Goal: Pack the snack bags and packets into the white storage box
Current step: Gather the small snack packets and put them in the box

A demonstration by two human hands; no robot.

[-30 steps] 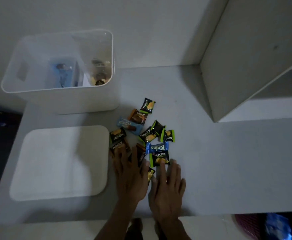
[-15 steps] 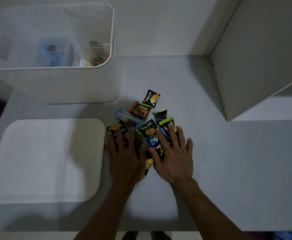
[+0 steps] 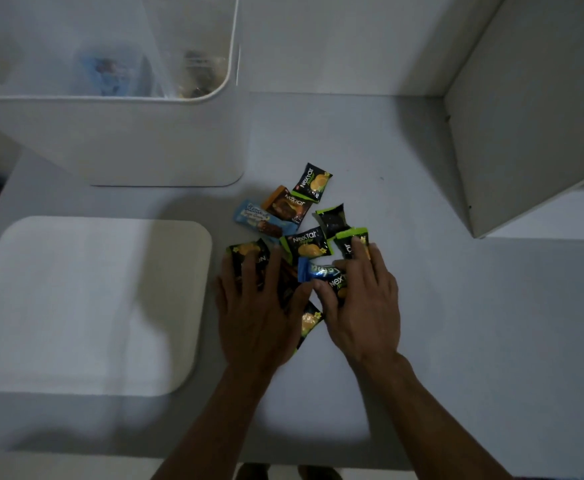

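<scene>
White tabletop (image 3: 422,306): we've got our left hand (image 3: 256,313) and right hand (image 3: 363,306) spread flat on the snack packets (image 3: 306,245), near the white storage box (image 3: 166,140).

"nextar" on the black snack packets (image 3: 306,244) (others unreadable)

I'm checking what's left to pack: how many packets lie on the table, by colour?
Black-and-green packets: 7
Orange or brown packets: 2
Light blue packet: 1
Dark blue packet: 1
Total: 11 in view; others may be covered.
</scene>
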